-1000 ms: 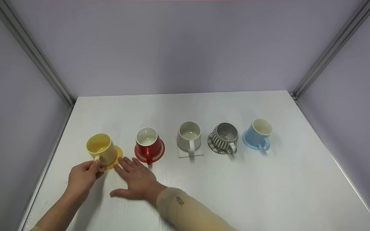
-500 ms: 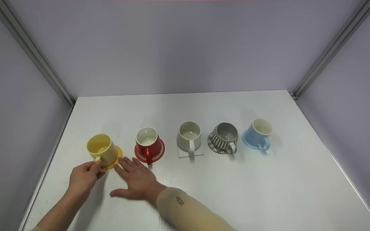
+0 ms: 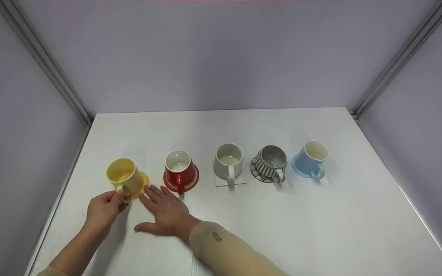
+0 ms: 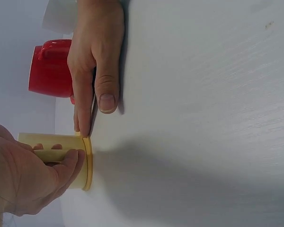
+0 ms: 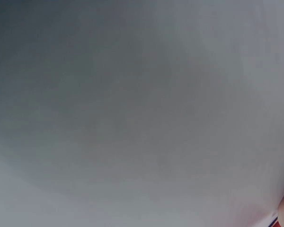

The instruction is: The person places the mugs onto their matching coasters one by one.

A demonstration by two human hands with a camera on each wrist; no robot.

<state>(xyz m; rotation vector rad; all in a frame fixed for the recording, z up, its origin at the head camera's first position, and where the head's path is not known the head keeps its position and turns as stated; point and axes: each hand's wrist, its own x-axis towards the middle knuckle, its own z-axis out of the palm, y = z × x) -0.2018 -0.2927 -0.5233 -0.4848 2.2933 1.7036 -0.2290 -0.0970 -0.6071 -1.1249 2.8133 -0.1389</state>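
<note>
A yellow mug (image 3: 131, 182) stands on a round yellow coaster (image 3: 144, 183) at the left of the table. My left hand (image 3: 105, 209) pinches the mug's handle between thumb and fingers; the left wrist view shows this hand (image 4: 31, 177) around the handle from the side. Flat on the table, fingers spread, my right hand (image 3: 167, 214) touches the edge of the yellow coaster with its fingertips. Just beyond those fingers a red mug (image 3: 178, 174) sits on a red coaster (image 3: 195, 182). The right wrist view holds little besides blurred grey-white surface.
Rightward in the row come a white mug (image 3: 226, 166) on a square white coaster (image 3: 221, 183), a striped mug (image 3: 263, 165) on a black wire coaster (image 3: 254, 174), and a light blue mug (image 3: 307, 163) on a blue coaster (image 3: 294, 166). Walls enclose the white table (image 3: 301, 230).
The head view has shifted slightly, moving the whole scene a little right and up. Both hands keep their places at the yellow mug and its coaster.
</note>
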